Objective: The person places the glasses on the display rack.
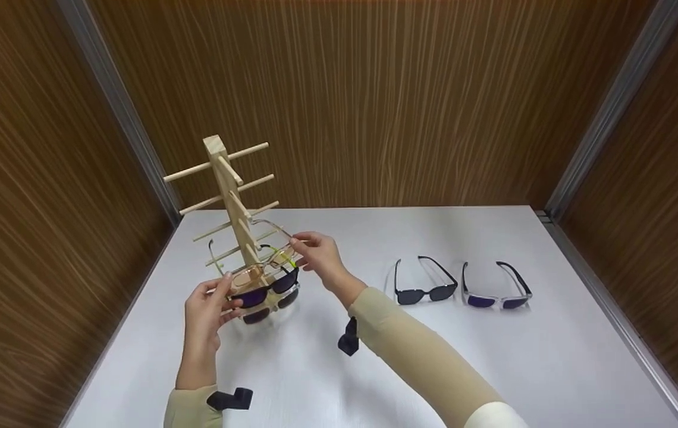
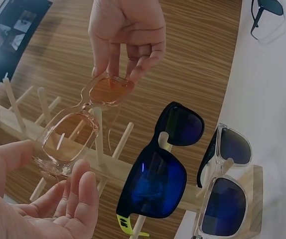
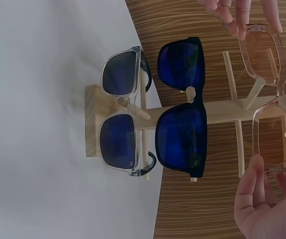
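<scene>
Both hands hold one pair of sunglasses with a clear, peach-tinted frame [image 3: 274,137] by its two ends, in front of a wooden eyewear stand [image 1: 233,199]. My left hand [image 1: 205,303] pinches one outer corner between thumb and fingers. At the opposite corner my right hand [image 1: 318,255] pinches the frame near the hinge. The lenses face outward, and the temples point back toward the stand's pegs. Directly below on the stand hang black sunglasses [image 3: 181,137] with blue lenses and yellow-green on a temple. Clear-framed sunglasses [image 3: 117,142] with dark blue lenses sit lowest, near the stand's base.
Black sunglasses [image 1: 426,294] and another clear-framed pair [image 1: 498,302] with dark temples rest on the white table [image 1: 339,380], right of the stand. Bare pegs [image 1: 250,150] stick out from the stand's upper part. Wood-grain panels [image 1: 363,107] enclose the table at the back and sides.
</scene>
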Motion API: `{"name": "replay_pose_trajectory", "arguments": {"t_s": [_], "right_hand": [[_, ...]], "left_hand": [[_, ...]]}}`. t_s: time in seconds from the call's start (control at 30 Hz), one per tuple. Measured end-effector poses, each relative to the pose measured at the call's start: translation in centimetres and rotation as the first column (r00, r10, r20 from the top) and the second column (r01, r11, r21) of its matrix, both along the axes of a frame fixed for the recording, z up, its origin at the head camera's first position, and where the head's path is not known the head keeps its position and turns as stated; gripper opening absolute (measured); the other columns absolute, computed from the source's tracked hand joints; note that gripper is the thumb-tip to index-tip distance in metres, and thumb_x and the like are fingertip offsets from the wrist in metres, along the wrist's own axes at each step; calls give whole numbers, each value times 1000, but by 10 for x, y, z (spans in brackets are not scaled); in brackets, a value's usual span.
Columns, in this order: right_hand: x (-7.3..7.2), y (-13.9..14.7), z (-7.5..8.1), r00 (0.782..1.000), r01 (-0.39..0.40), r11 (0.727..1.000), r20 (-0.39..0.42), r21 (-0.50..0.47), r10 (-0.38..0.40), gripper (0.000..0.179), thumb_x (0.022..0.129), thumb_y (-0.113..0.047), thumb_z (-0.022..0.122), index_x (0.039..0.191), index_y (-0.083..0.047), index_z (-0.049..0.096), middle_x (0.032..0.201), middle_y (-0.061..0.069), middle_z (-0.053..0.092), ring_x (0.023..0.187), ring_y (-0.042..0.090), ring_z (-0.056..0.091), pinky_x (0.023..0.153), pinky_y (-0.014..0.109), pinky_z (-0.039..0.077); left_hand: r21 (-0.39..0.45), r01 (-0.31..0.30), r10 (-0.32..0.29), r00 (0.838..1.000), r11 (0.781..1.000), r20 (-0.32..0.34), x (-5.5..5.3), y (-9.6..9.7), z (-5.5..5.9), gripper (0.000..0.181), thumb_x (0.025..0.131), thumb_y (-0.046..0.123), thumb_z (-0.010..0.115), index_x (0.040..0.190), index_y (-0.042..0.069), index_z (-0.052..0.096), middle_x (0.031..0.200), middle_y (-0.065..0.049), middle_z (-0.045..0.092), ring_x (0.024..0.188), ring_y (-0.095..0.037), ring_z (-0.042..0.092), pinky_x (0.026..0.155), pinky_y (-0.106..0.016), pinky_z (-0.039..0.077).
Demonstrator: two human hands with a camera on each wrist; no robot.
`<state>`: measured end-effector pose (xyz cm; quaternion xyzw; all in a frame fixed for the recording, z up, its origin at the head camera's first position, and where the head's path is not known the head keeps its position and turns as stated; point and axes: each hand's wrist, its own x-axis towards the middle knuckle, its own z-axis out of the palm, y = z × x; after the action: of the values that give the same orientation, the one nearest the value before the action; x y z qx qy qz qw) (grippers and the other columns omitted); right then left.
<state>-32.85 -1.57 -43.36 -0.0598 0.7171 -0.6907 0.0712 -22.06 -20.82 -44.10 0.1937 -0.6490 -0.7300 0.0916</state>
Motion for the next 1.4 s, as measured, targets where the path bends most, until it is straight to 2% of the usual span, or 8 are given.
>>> {"name": "replay_pose_trajectory", "arguments": {"t_s": [0.17,0.27,0.47,0.73,0.9,1.13,1.33,1.4], "right_hand": [[-1,-4,-1,1000,9,1000,15,-9,-9,28,90,-23,62,111,-4,63,104,16,64,66,22,64,57,27,51],[-2,-5,-3,999,16,1000,30,-10,-15,27,90,-22,63,109,-4,64,103,16,64,62,17,62,58,28,51],[-3,-4,-8,998,8,1000,58,14,-8,25,89,-23,63,108,-5,65,92,7,66,63,17,62,64,35,54],[-2,-3,-11,996,12,1000,86,7,-12,26,90,-23,62,109,-5,64,106,16,64,69,22,65,66,35,54],[-2,3,-11,996,27,1000,88,-10,-26,26,90,-23,62,109,-5,64,105,15,64,70,22,65,70,39,54],[-5,16,-13,996,52,998,70,-25,-50,30,91,-23,61,113,-4,62,100,12,63,69,21,64,65,32,53],[-3,29,-21,995,50,999,86,-15,-49,31,91,-25,61,115,-5,61,101,11,63,74,22,65,71,36,54],[-2,33,-23,996,53,998,79,-13,-52,30,91,-24,61,114,-5,62,101,12,63,73,21,65,69,34,54]], "left_hand": [[-24,-11,12,1000,1000,15,-3,-2,0,50,88,42,62,115,2,49,94,-11,59,68,-16,64,62,-30,55],[-16,-3,3,1000,1000,25,-4,-3,-2,51,88,42,61,116,1,49,93,-11,59,68,-16,64,63,-31,55],[-10,4,-3,999,1000,44,-3,-5,-10,49,90,42,58,115,1,49,95,-11,59,70,-18,65,65,-32,55],[-13,0,0,999,1000,42,-1,-5,-16,51,91,43,56,117,0,48,99,-14,58,72,-18,65,64,-31,55],[-19,0,1,999,1000,40,-1,-5,-18,57,89,47,56,120,0,46,102,-15,58,75,-18,64,66,-30,55],[-43,-42,43,999,998,18,2,-7,-21,57,90,48,55,120,0,48,103,-16,58,76,-19,64,67,-31,55],[-60,-87,87,996,994,-4,9,-6,-30,51,92,44,54,117,-1,50,99,-16,61,77,-22,65,65,-30,55],[-61,-101,100,995,993,-20,11,-5,-33,50,92,43,53,116,-1,50,97,-16,61,77,-22,65,65,-30,55]]}}
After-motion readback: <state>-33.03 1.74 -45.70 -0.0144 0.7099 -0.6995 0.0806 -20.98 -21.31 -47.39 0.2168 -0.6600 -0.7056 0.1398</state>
